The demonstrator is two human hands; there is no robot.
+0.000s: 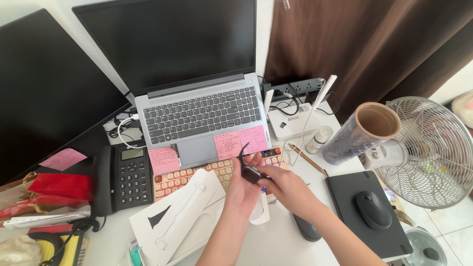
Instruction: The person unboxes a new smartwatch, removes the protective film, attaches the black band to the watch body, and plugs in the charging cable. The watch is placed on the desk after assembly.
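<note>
Both hands pinch the black smartwatch [252, 173]: left hand [241, 189] cradles it, right hand [288, 189] fingers grip its 3 o'clock edge. Strap half-attached, one end loose at 12 o'clock; white box insert [180, 216] lies at 8 o'clock.

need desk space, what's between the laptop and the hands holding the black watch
In the head view, a peach-coloured keyboard and pink sticky notes lie between the laptop and the left hand and right hand on the black watch.

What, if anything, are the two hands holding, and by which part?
Both the left hand and right hand hold a small black watch-like device by its body; its dark strap sticks up free.
</note>
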